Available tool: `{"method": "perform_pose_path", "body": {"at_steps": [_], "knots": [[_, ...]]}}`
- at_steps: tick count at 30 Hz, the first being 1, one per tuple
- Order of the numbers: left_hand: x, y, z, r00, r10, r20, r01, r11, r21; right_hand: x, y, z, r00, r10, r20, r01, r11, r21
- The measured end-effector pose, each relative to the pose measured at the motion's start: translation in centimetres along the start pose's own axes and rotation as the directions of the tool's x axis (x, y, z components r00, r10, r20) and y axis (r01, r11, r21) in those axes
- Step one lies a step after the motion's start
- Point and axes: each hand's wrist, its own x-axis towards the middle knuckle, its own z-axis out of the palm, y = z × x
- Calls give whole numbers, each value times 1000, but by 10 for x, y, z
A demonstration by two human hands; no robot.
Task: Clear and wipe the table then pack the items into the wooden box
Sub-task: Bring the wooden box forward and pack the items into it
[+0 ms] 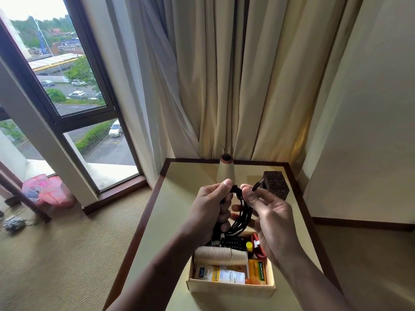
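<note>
Above the table's near edge, both hands hold a coiled black cable [241, 217] directly over the open pale wooden box [231, 287]. The left hand [210, 209] is clamped round the hanging loops, whose long axis runs downward toward the box; the right hand [267, 212] pinches the free plug end. Both sit equally near. Cups, cartons and a remote already fill the box.

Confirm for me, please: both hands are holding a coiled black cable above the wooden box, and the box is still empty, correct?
Not quite. In the head view, both hands hold the coiled black cable above the wooden box, but the box already holds items, including stacked paper cups.
</note>
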Motion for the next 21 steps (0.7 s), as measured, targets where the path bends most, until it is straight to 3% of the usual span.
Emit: {"method": "perform_pose_path", "body": {"at_steps": [3,8,11,15,21], "knots": [[0,-3,0,1000,3,-17,-2,999,34,0,5,0,987,116,-108,-99,983,154],[3,-12,0,999,-26,-21,28,995,95,-6,19,-1,961,-128,-246,95,985,-143],[5,-18,0,999,-39,-12,40,994,106,-6,28,-10,953,-239,-186,172,932,-319],[7,-17,-1,1000,-21,13,19,989,148,-7,32,-20,962,-273,-16,237,860,-452],[13,-20,-3,998,-43,42,38,992,123,3,29,-37,969,-191,157,245,817,-522]]}}
